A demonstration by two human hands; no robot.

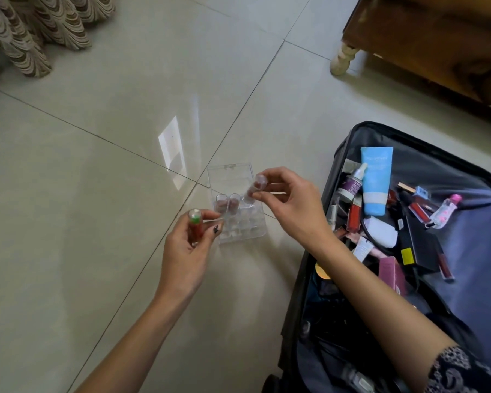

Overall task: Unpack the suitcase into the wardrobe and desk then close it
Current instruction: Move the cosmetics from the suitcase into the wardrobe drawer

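Suitcase (476,307) lies open on the tiled floor (97,165) at the lower right, grey lining up; loose cosmetics are heaped in it, among them a pale blue tube (376,182) and a small pink-capped bottle (445,211). Just left of it, the left hand (190,251) has its fingers curled round a red tube (194,226) with a green band, held upright. The right hand (292,205) pinches a clear-capped tube (253,188) between thumb and fingertips, tilted over a clear organiser (230,177); whether its lower end touches a cell cannot be told. The organiser stands on the floor beside the suitcase; two tubes (227,204) stand upright in cells on its left side. Farther off, a patterned curtain (26,29) hangs at the upper left; wooden furniture (437,46) on a turned leg (343,58) stands at the upper right.
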